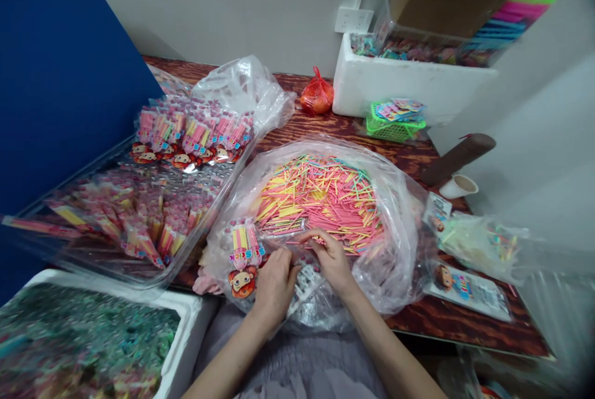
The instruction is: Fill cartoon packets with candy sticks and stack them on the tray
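My left hand (277, 281) is closed, its fingers pressed together at what looks like a clear plastic packet (283, 239). To the right, my right hand (332, 261) is curled in a pinch; what lies between its fingertips is too small to make out. Both hands are over the near edge of a large clear plastic bag (402, 244) spread open with a heap of thin pink, yellow and green sticks (320, 201). Beside my left hand lies a filled printed packet (244, 244) with a cartoon monkey head. White-printed plastic (304, 284) shows below, between my hands.
Left is a clear tray (227, 191) of filled packets, with a white foam box (188, 306) below it. Behind are a red bag (317, 95), green basket (395, 129) and foam box (409, 86). Right are a paper cup (459, 186), brown cylinder (458, 157) and printed packets (471, 290).
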Motion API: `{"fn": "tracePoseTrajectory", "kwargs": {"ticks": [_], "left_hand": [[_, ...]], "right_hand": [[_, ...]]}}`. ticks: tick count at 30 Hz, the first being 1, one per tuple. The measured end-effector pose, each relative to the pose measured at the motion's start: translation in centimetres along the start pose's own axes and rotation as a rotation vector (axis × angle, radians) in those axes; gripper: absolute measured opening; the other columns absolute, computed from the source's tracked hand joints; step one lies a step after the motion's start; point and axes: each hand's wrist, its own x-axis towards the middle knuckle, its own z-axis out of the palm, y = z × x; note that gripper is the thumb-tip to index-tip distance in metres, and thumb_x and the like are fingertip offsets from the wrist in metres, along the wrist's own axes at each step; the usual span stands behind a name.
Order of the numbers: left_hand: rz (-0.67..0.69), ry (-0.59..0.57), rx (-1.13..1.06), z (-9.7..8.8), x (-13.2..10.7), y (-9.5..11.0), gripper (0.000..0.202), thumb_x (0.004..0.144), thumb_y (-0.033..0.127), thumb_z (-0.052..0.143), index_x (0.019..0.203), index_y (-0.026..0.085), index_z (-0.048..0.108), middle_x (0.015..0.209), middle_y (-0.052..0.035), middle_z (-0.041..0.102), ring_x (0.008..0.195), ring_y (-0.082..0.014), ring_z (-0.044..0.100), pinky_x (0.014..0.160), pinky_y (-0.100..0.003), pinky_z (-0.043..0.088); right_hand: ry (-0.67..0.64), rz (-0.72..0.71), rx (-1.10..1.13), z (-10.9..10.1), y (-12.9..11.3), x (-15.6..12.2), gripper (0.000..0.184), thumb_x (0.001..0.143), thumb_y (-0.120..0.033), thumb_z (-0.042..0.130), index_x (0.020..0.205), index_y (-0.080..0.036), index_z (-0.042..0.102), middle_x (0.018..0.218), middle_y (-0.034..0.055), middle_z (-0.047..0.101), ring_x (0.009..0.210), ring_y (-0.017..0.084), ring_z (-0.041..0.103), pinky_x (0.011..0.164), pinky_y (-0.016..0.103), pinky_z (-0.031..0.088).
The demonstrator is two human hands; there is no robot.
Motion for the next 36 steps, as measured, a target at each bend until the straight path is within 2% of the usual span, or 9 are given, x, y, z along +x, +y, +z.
{"fn": "tracePoseTrajectory", "kwargs": {"ticks": [9,14,16,21,24,26,30,34,36], "left_hand": [[0.035,-0.001,0.058,0.8,0.2,-1.0,0.026,0.096,0.016,0.037,0.080,0.018,0.058,0.078,-0.0052,0.062,0.076,-0.0206,0.059,0.068,-0.030,0.045],[0.035,0.052,-0.216,-0.2,0.2,-0.5,0.031,0.097,0.018,0.036,0.114,0.019,0.063,0.099,-0.0077,0.062,0.092,-0.0194,0.060,0.079,-0.030,0.048],[-0.027,0.123,-0.365,-0.7,0.3,-0.2,0.032,0.097,0.021,0.040,0.119,0.022,0.063,0.098,-0.0062,0.061,0.092,-0.0179,0.059,0.080,-0.029,0.048],[-0.330,0.299,-0.775,-1.1,0.8,-0.4,0.019,0.087,0.033,0.059,0.093,0.019,0.070,0.083,-0.0018,0.064,0.079,-0.0163,0.059,0.072,-0.026,0.048],[-0.512,0.347,-1.019,-1.1,1.0,-0.8,0.023,0.074,0.037,0.072,0.081,0.017,0.066,0.070,0.0028,0.061,0.063,-0.0119,0.055,0.059,-0.021,0.044],[-0.542,0.324,-1.104,-1.3,1.2,-1.0,0.026,0.072,0.040,0.073,0.077,0.016,0.064,0.064,0.0045,0.058,0.056,-0.0102,0.052,0.054,-0.019,0.042],[-0.424,0.216,-0.986,-1.9,1.4,-1.3,0.027,0.081,0.043,0.064,0.077,0.017,0.068,0.065,0.0011,0.063,0.060,-0.0137,0.056,0.058,-0.023,0.045],[-0.179,0.100,-0.683,-1.8,1.3,-1.0,0.025,0.089,0.035,0.055,0.095,0.021,0.074,0.093,-0.0049,0.073,0.088,-0.0216,0.065,0.083,-0.033,0.050],[-0.137,0.122,-0.654,-1.6,1.1,-0.9,0.027,0.091,0.033,0.052,0.104,0.022,0.073,0.105,-0.0059,0.072,0.100,-0.0228,0.064,0.093,-0.036,0.047]], "right_hand": [[0.004,0.004,-0.012,0.3,-0.5,0.1,0.019,0.092,-0.023,0.052,0.094,-0.022,0.071,0.091,0.0035,0.069,0.090,0.020,0.062,0.084,0.030,0.045],[0.011,0.020,0.002,0.2,-0.1,0.0,0.018,0.092,-0.026,0.053,0.094,-0.023,0.070,0.093,0.0037,0.069,0.092,0.021,0.063,0.084,0.031,0.045],[0.018,0.021,-0.001,0.1,-0.1,0.0,0.017,0.093,-0.026,0.053,0.094,-0.023,0.070,0.092,0.0033,0.069,0.090,0.020,0.063,0.083,0.031,0.046],[0.026,0.030,-0.030,0.0,-0.5,0.1,0.018,0.093,-0.025,0.051,0.094,-0.024,0.070,0.090,0.0029,0.070,0.090,0.020,0.064,0.083,0.031,0.046],[0.021,0.021,-0.034,0.0,-0.6,0.1,0.019,0.092,-0.025,0.052,0.095,-0.024,0.070,0.092,0.0031,0.070,0.090,0.020,0.063,0.084,0.031,0.045],[0.017,0.025,-0.026,0.0,-0.5,0.1,0.018,0.092,-0.025,0.052,0.095,-0.024,0.070,0.093,0.0032,0.070,0.090,0.020,0.063,0.084,0.031,0.046],[0.010,0.029,-0.006,0.2,-0.3,0.0,0.018,0.093,-0.026,0.053,0.096,-0.024,0.071,0.093,0.0031,0.069,0.090,0.020,0.063,0.083,0.031,0.045],[0.017,0.019,-0.009,0.3,-0.2,0.0,0.017,0.091,-0.024,0.054,0.094,-0.024,0.071,0.091,0.0027,0.069,0.088,0.020,0.063,0.082,0.030,0.046],[0.020,0.026,-0.016,0.2,-0.2,0.0,0.017,0.091,-0.024,0.054,0.094,-0.024,0.071,0.091,0.0028,0.069,0.087,0.020,0.063,0.081,0.030,0.046]]}}
